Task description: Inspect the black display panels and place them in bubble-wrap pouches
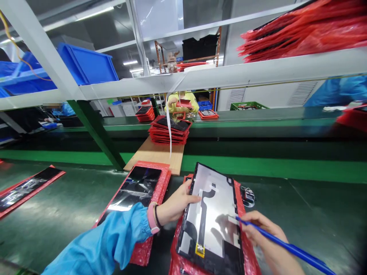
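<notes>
My left hand (pixel 177 204) grips the left edge of a display panel (pixel 219 198), its thumb on the silver back. The panel is tilted, and its back carries a black flex cable (pixel 203 217), pale tape pieces and a yellow-framed label (pixel 200 250) near the bottom. In my right hand (pixel 266 236) is a slim blue pen-like tool (pixel 275 238), its tip at the panel's right edge. Red bubble-wrap bags (pixel 249 248) lie under the panel. Left of it, a dark glossy screen (pixel 137 187) rests on more red bubble wrap.
A stack of red-wrapped panels (pixel 169 131) stands on a wooden board (pixel 156 152) ahead. Another screen (pixel 31 185) lies far left. A small clear-and-dark item (pixel 248 196) sits right of the panel. A green post (pixel 99 133) and overhead shelf (pixel 200 80) frame the bench. A co-worker (pixel 183 103) sits opposite.
</notes>
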The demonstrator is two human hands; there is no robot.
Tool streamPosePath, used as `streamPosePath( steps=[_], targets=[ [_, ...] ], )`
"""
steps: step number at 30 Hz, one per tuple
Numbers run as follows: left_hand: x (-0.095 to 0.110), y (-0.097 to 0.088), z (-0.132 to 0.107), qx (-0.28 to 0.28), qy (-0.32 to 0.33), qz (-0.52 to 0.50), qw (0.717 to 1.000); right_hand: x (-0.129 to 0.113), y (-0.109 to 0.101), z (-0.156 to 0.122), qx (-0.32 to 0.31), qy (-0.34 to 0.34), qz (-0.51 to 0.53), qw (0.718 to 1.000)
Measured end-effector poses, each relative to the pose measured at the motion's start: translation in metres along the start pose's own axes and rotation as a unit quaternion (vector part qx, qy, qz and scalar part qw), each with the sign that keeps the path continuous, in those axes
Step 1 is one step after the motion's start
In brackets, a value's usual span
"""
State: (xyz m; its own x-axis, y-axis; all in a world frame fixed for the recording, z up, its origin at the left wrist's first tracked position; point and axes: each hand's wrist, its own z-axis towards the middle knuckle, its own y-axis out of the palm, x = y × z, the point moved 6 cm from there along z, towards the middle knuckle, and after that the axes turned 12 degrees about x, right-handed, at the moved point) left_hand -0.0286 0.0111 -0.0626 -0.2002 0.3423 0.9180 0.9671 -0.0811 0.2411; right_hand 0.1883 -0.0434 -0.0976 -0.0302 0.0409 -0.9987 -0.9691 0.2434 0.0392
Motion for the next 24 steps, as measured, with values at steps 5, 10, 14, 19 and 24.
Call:
streamPosePath(
  steps=[5, 10, 14, 19, 24],
  targets=[
    [0.030, -0.010, -0.005, 0.084, 0.118, -0.017, 0.989, -0.037, -0.027, 0.023, 0.110, -0.049, 0.087, 0.989],
    [0.063, 0.004, -0.003, 0.063, 0.191, -0.052, 0.978, -0.064, -0.015, 0.039, 0.096, -0.031, 0.116, 0.988],
    [0.080, 0.012, -0.001, 0.075, 0.236, -0.069, 0.966, -0.080, 0.004, 0.042, 0.026, -0.021, 0.075, 0.997],
    [0.087, 0.016, 0.001, 0.086, 0.259, -0.089, 0.958, -0.096, 0.008, 0.051, 0.096, -0.095, -0.013, 0.991],
    [0.091, 0.016, 0.001, 0.100, 0.291, -0.055, 0.950, -0.099, 0.013, 0.061, 0.132, -0.150, -0.049, 0.979]
  ],
)
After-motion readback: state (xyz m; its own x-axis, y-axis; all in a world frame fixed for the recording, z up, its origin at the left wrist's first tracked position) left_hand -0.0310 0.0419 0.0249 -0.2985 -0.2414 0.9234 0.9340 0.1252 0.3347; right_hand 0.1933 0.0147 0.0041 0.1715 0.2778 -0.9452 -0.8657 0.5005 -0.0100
